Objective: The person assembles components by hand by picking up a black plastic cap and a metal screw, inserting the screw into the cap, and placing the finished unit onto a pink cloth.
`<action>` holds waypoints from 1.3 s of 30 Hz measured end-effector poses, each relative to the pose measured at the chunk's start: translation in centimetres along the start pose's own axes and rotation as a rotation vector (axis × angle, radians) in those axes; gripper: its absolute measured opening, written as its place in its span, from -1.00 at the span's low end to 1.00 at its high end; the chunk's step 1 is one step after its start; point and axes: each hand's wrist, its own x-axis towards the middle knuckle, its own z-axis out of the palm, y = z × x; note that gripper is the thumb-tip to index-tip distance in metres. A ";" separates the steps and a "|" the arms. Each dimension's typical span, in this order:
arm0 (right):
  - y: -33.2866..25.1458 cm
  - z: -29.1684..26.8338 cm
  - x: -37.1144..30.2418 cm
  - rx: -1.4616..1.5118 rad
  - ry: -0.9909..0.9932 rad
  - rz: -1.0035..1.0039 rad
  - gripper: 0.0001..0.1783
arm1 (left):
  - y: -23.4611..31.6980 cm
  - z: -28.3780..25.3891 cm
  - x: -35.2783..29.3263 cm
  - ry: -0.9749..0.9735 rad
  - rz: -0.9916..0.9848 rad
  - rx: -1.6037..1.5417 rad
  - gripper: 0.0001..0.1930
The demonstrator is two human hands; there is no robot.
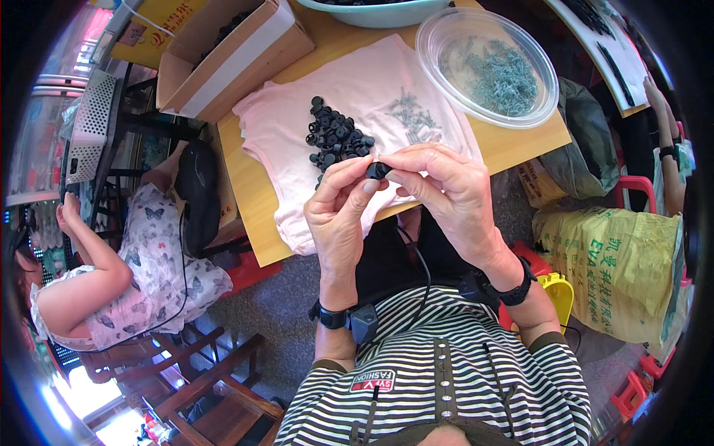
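Observation:
Near the table's front edge, my left hand (340,204) pinches a small black plastic part (378,171) between thumb and fingers. From the other side my right hand (445,178) closes its thumb and forefinger on the same part. A tiny pale bit shows at its top, too small to make out. Just beyond my left hand lies a pile of small round black parts (335,134) on a pale pink cloth (279,160). Thin grey metal pieces (411,115) are scattered on the cloth, farther off and to the right.
A clear round tub (547,93) of similar metal pieces stands at the table's right. Behind on the left is a cardboard box (249,56); a pale blue basin (379,13) sits at the back. Another person (141,275) sits at left. Yellow sacks (610,260) stand at right.

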 end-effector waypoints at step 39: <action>-0.1 0.2 0.0 -0.195 -0.065 -0.140 -0.79 | -0.2 -1.0 -0.5 0.000 0.323 0.393 -0.75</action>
